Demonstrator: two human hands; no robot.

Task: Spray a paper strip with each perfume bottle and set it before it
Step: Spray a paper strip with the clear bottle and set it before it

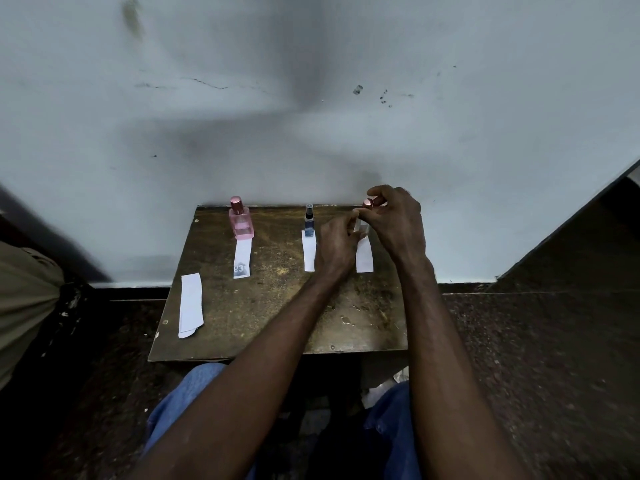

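A pale wall fills the upper frame. Below it, a worn wooden desk sits at the centre. Both hands meet at its upper right. The left hand curls round the body of the clear bottle, and the right hand pinches the bottle's rose cap between thumb and fingertips.

A stack of spare strips lies at the desk's lower left. The pink bottle stands at the upper left with a printed strip before it. The small blue bottle stands in the middle behind its own strip. A third strip lies just in front of the clear bottle.

The glass is probably smooth, hard and breakable, so the bottle is best held round its body while the cap is worked. The paper looks light and limp, so pinch a strip at one end.
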